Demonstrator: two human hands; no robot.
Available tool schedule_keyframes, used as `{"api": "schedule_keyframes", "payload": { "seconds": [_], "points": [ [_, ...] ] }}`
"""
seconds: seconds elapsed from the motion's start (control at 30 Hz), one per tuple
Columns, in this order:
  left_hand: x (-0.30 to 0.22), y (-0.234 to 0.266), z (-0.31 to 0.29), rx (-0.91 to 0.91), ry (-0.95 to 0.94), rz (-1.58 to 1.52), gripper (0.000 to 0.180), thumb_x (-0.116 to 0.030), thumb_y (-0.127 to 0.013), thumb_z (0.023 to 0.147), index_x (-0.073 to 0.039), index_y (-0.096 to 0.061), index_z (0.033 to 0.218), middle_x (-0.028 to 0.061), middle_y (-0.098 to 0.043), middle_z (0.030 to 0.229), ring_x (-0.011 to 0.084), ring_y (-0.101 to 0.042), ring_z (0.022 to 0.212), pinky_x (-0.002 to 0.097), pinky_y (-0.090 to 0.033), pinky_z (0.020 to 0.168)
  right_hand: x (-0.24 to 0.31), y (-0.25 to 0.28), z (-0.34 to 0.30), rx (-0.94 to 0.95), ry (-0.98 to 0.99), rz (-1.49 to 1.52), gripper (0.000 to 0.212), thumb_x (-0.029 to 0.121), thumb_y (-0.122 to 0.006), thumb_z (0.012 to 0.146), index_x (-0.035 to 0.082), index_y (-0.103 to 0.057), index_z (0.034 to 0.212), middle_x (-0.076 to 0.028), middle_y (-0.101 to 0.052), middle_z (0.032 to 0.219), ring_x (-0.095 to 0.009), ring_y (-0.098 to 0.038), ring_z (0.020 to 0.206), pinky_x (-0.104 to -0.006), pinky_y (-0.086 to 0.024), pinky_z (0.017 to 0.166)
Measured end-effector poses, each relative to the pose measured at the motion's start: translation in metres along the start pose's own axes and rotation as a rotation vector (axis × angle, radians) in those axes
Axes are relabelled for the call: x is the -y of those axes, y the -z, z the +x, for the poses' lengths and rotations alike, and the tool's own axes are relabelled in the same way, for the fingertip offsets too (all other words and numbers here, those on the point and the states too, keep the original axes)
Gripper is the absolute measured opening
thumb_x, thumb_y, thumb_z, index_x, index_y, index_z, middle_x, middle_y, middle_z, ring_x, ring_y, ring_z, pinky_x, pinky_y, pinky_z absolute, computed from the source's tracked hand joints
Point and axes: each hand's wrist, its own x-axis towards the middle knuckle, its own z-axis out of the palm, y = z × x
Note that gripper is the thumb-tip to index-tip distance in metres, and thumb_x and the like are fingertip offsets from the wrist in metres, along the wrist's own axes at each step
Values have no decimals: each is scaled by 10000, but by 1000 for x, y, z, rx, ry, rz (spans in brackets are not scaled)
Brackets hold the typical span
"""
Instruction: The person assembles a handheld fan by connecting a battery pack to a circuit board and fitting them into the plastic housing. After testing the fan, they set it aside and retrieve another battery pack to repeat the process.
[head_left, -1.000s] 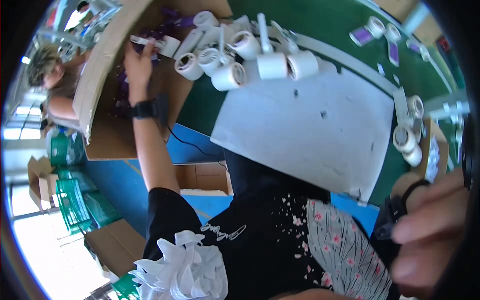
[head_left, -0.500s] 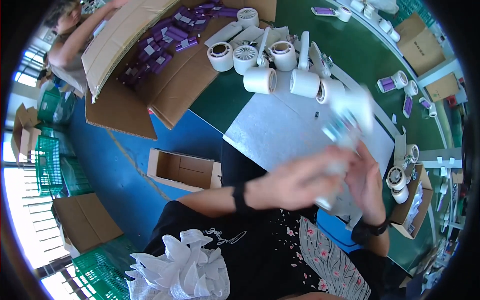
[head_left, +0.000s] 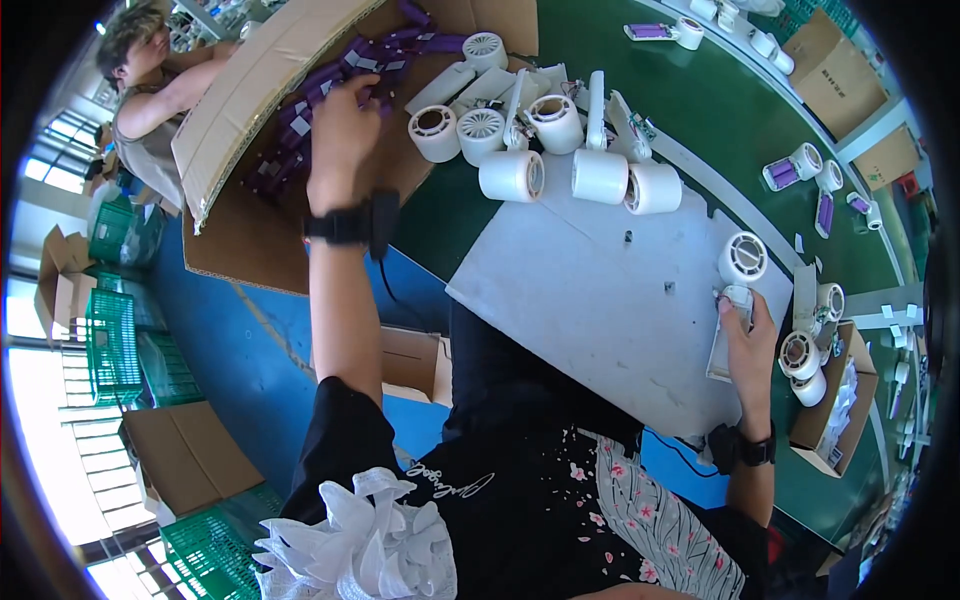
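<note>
My left hand (head_left: 345, 130) reaches into the large cardboard box (head_left: 285, 235) at upper left. Its partly bent fingers are apart over a heap of purple battery packs (head_left: 298, 125), and no pack shows clearly in its grasp. Toward the right side of the grey work mat (head_left: 560, 260), my right hand (head_left: 750, 345) is closed around the handle of a white handheld fan (head_left: 743, 258). The fan's round, ringed head points away from me, and its handle lies along the mat. My palm and fingers hide part of that handle.
Several white fan units (head_left: 512, 176) crowd the mat's far edge. A small carton (head_left: 835, 400) with fan parts stands at right. Purple-packed fans (head_left: 793, 167) lie on the green table (head_left: 690, 95). An open carton (head_left: 415, 360) sits below; another person (head_left: 150, 110) is at upper left.
My left hand has left the fan and swung up and left into the box of battery packs. My right hand has lowered the fan to the mat's right side.
</note>
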Motion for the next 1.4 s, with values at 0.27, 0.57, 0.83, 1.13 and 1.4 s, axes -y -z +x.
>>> {"api": "schedule_keyframes", "payload": {
  "seconds": [0.27,0.57,0.83,1.13,1.4],
  "points": [
    [53,-46,56,113,71,98,240,-256,-674,828,-113,-732,1013,193,-687,977,304,-673,947,383,-517,830,13,13,-4,81,-148,-158,290,240,-649,900,-27,-626,1012,-62,-612,724,-97,-518,637,-249,-406,571],
    [-100,32,-49,-192,-267,-312,205,-92,-555,944,19,-683,1059,136,-716,889,228,-691,809,287,-526,723,7,28,-16,-308,265,-80,361,247,-796,766,3,-658,993,-117,-646,766,-176,-585,599,-316,-460,534],
    [-247,-34,-133,976,-688,-1036,144,-51,-643,873,6,-686,999,101,-715,933,177,-681,828,242,-508,698,22,15,-15,-264,665,207,410,208,-810,738,-22,-612,1015,-97,-618,857,-211,-586,721,-276,-473,712],
    [-252,-134,-136,820,-723,-831,129,-23,-687,773,-38,-649,895,114,-637,958,287,-616,879,352,-500,758,-1,23,-9,-81,-21,303,248,15,-769,731,18,-611,922,-53,-633,844,-159,-577,750,-267,-454,653],
    [-244,-152,-133,846,-861,-848,248,42,-722,687,-59,-672,908,80,-598,975,234,-607,871,322,-514,765,-2,8,-7,-111,367,-15,311,-10,-792,671,39,-627,930,-66,-656,831,-213,-579,732,-301,-481,637]
  ]
}}
